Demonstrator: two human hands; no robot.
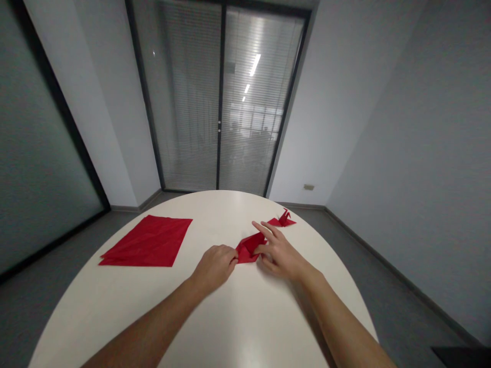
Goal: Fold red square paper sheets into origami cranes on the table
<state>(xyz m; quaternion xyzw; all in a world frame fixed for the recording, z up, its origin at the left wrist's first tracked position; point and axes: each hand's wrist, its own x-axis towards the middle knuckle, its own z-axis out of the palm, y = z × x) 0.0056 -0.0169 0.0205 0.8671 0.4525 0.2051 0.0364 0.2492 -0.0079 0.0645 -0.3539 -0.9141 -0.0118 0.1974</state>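
Across the round white table [245, 322], open surface runs beyond the hands, between the flat red paper sheets [149, 243] and the small folded red paper bird [284, 220]. Partly folded red paper [247, 249] blocks the gap between the left hand [215, 266] and right hand [279, 251]; nearer, the forearms flank a free wedge.

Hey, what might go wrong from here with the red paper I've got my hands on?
The folded red paper could crease unevenly, since the left hand grips one end while the fingers of the right hand are spread at the other. The right hand might also bump the small folded red figure just beyond it. The flat red sheets could slip, as one corner lies close to the edge of the table.
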